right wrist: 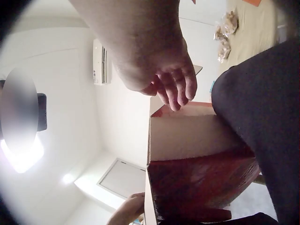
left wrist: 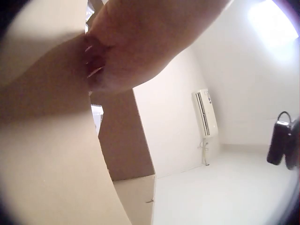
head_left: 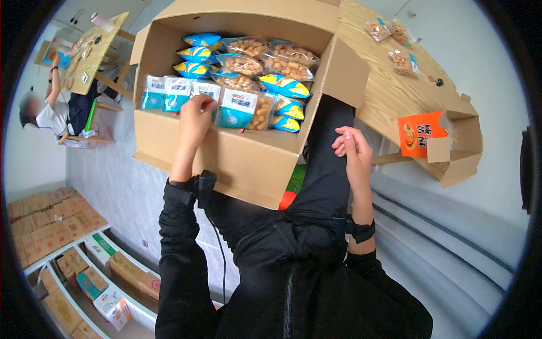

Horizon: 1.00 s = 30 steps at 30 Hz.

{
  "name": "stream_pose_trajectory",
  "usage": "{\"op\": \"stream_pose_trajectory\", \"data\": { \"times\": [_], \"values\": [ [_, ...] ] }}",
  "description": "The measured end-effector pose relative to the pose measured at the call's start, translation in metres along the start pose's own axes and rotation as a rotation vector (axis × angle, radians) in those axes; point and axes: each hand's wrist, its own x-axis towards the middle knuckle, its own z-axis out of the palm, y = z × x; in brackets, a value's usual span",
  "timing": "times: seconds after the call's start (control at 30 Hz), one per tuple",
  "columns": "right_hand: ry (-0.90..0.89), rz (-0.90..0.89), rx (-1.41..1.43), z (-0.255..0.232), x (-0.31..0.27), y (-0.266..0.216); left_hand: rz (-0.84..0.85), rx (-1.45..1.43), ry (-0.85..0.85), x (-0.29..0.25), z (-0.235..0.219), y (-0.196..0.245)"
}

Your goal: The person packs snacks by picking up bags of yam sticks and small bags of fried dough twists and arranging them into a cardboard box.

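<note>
A big open cardboard box (head_left: 237, 164) rests on my lap. It is packed with teal-and-white snack packets (head_left: 236, 107), blue-and-yellow bags (head_left: 285, 86) and clear bags of brown snacks (head_left: 243, 65). My left hand (head_left: 197, 110) reaches over the near wall and pinches the top of one teal-and-white packet (head_left: 206, 89) in the front row. In the left wrist view, the left hand's curled fingers (left wrist: 101, 61) lie against the box wall (left wrist: 42, 154). My right hand (head_left: 353, 148) hangs loosely curled beside the box over my black trouser leg (head_left: 327, 169) and holds nothing; its fingers (right wrist: 176, 89) hang free.
A wooden table (head_left: 389, 85) to the right carries a few snack bags (head_left: 402, 62), an orange packet (head_left: 420, 133) and a small open carton (head_left: 460, 152). Another person (head_left: 48, 113) sits at a far table on the left. Shelves of cartons (head_left: 56, 226) fill the lower left.
</note>
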Motion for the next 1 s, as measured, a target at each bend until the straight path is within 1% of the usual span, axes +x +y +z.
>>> {"op": "stream_pose_trajectory", "data": {
  "times": [0.03, 0.07, 0.1, 0.17, 0.2, 0.23, 0.33, 0.37, 0.4, 0.43, 0.47, 0.53, 0.57, 0.6, 0.67, 0.73, 0.77, 0.83, 0.87, 0.93, 1.0],
  "values": [
    [0.016, 0.011, -0.003, -0.002, 0.002, 0.001, 0.039, -0.016, 0.059, 0.0, -0.001, -0.007],
    [0.039, 0.017, -0.012, -0.005, 0.006, 0.001, -0.008, -0.023, 0.082, -0.001, -0.003, -0.012],
    [0.064, 0.005, 0.02, -0.009, 0.011, 0.007, -0.014, -0.147, 0.104, -0.004, -0.006, -0.014],
    [0.088, 0.015, 0.039, -0.021, 0.03, 0.024, -0.022, -0.132, 0.144, -0.011, -0.017, -0.01],
    [0.107, -0.003, 0.03, -0.028, 0.043, 0.038, 0.015, -0.112, 0.207, -0.017, -0.023, 0.001],
    [0.099, 0.037, 0.001, -0.037, 0.059, 0.055, 0.013, -0.113, 0.194, -0.023, -0.029, 0.008],
    [0.119, 0.155, -0.058, -0.064, 0.105, 0.11, 0.051, -0.09, 0.258, -0.042, -0.032, 0.016],
    [0.123, 0.146, -0.058, -0.074, 0.121, 0.124, 0.058, -0.094, 0.263, -0.047, -0.034, 0.018],
    [0.18, 0.14, -0.042, -0.084, 0.137, 0.137, 0.064, -0.078, 0.274, -0.053, -0.037, 0.02],
    [0.233, 0.138, -0.027, -0.094, 0.151, 0.139, 0.066, -0.061, 0.283, -0.06, -0.038, 0.022],
    [0.282, 0.188, 0.004, -0.105, 0.165, 0.142, 0.06, -0.058, 0.284, -0.065, -0.039, 0.021],
    [0.382, 0.286, 0.052, -0.124, 0.194, 0.147, -0.035, -0.025, 0.313, -0.074, -0.044, 0.018],
    [0.433, 0.335, 0.068, -0.133, 0.207, 0.155, -0.041, -0.005, 0.305, -0.079, -0.048, 0.02],
    [0.399, 0.346, 0.038, -0.147, 0.219, 0.169, -0.064, 0.024, 0.314, -0.083, -0.05, 0.022],
    [0.365, 0.362, 0.018, -0.157, 0.231, 0.183, -0.083, 0.063, 0.32, -0.087, -0.055, 0.026],
    [0.424, 0.368, 0.081, -0.163, 0.24, 0.173, -0.085, 0.076, 0.365, -0.089, -0.059, 0.03],
    [0.419, 0.378, 0.086, -0.165, 0.245, 0.171, -0.09, 0.087, 0.36, -0.088, -0.059, 0.033],
    [0.336, 0.301, 0.423, -0.171, 0.255, 0.174, -0.14, 0.136, 0.386, -0.086, -0.059, 0.038],
    [0.335, 0.31, 0.428, -0.173, 0.259, 0.176, -0.146, 0.148, 0.386, -0.085, -0.058, 0.038],
    [0.252, 0.263, 0.467, -0.177, 0.267, 0.174, -0.143, 0.145, 0.377, -0.08, -0.055, 0.04],
    [0.262, 0.27, 0.515, -0.179, 0.274, 0.174, -0.145, 0.137, 0.368, -0.076, -0.05, 0.043]
  ]
}}
